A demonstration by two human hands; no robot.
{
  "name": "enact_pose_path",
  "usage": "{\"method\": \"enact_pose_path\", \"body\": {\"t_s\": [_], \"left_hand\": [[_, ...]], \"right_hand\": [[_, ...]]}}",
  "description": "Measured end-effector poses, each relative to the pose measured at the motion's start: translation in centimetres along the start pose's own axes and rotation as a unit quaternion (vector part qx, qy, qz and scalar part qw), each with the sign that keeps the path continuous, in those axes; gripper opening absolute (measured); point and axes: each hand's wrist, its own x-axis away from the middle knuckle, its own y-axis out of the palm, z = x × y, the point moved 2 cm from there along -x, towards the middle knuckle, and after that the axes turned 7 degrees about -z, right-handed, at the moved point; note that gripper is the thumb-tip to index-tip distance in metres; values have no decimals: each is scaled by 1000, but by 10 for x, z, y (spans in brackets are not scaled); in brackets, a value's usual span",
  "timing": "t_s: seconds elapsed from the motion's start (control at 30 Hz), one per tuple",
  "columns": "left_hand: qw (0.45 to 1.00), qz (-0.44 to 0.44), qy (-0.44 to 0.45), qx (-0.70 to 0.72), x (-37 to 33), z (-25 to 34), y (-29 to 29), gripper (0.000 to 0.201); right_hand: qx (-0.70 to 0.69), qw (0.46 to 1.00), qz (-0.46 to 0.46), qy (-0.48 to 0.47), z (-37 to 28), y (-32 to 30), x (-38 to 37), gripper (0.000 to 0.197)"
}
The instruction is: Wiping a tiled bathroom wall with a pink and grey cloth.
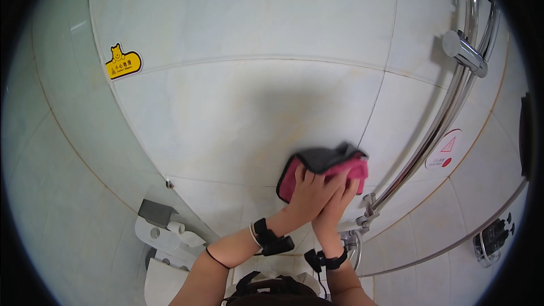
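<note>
A pink and dark grey cleaning cloth (pixel 287 182) with dark edging lies bunched against the white tiled wall (pixel 226 113). Its grey side is folded over along the top, slightly blurred. My left hand (pixel 310 195) grips the cloth from the left, fingers bent into the pink side. Close beside it and partly behind, my right hand (pixel 334 207) holds the same cloth on the right. The two hands overlap, so some fingers are hidden. Black bands with small dark devices circle both wrists.
Right of the cloth, a chrome shower rail (pixel 439 127) with a holder (pixel 464 54) runs down to a mixer tap (pixel 352 241). A glass panel edge (pixel 133 122) borders the left. A toilet (pixel 161 283) and paper roll (pixel 177 227) sit lower left; dark bottles (pixel 494 238) stand in a rack at right.
</note>
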Motion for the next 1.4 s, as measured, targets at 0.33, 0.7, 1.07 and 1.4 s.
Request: {"method": "enact_pose_path", "body": {"t_s": [0.33, 0.7, 1.07, 1.4], "left_hand": [[993, -62, -102, -19, 91, -33, 3, 45], [981, 22, -186, 42, 29, -68, -62, 57], [949, -98, -297, 33, 194, -92, -29, 51], [966, -31, -255, 29, 114, -111, -92, 59]], "right_hand": [[-13, 997, -56, -42, -7, 59, 62, 53], [-38, 986, -59, -151, -72, 37, -21, 53], [-20, 948, -255, -189, -49, 124, 123, 52], [-56, 964, -156, -208, -113, 100, 37, 50]]}}
